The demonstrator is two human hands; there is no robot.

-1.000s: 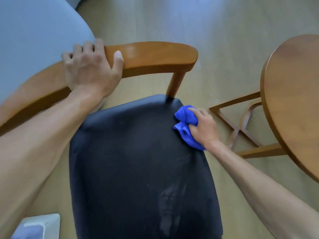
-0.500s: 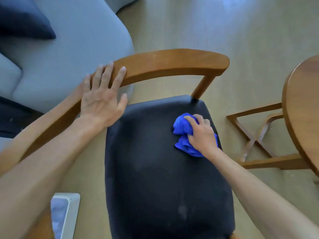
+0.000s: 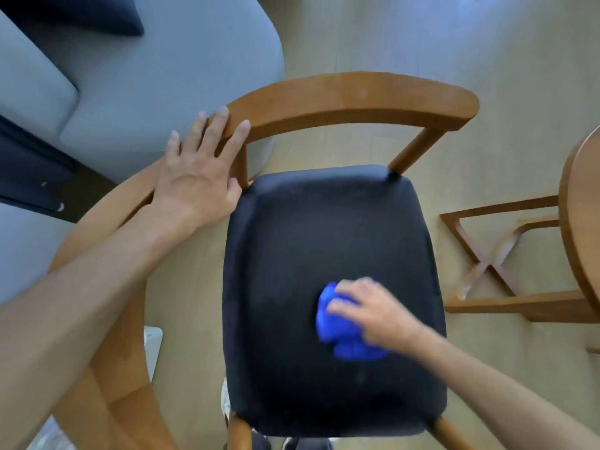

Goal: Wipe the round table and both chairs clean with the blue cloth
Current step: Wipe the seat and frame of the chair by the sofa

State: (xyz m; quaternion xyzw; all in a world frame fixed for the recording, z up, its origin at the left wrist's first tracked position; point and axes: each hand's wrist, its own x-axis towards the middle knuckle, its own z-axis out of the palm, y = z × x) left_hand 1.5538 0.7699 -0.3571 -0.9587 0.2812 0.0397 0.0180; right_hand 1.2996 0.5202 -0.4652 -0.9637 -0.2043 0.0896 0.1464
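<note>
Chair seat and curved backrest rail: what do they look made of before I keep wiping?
Chair seat: looks like padded upholstery in a dark navy matte cover, fabric or faux leather, I cannot tell which; the corners are soft and rounded, with no shine. Backrest rail: looks like solid wood with a warm brown satin finish; faint grain and a soft sheen show along its top.

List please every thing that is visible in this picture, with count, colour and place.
chair: 1, brown wood with black seat, centre
blue cloth: 1, bunched on the seat, right of middle
round table: 1, brown wood, right edge, crossed base on floor
sofa: 1, grey, upper left
cushion: 1, dark, on sofa, top left
floor: light wood
white object: 1, lower left, unclear
left hand: flat against backrest
right hand: blurred, grips cloth
</note>
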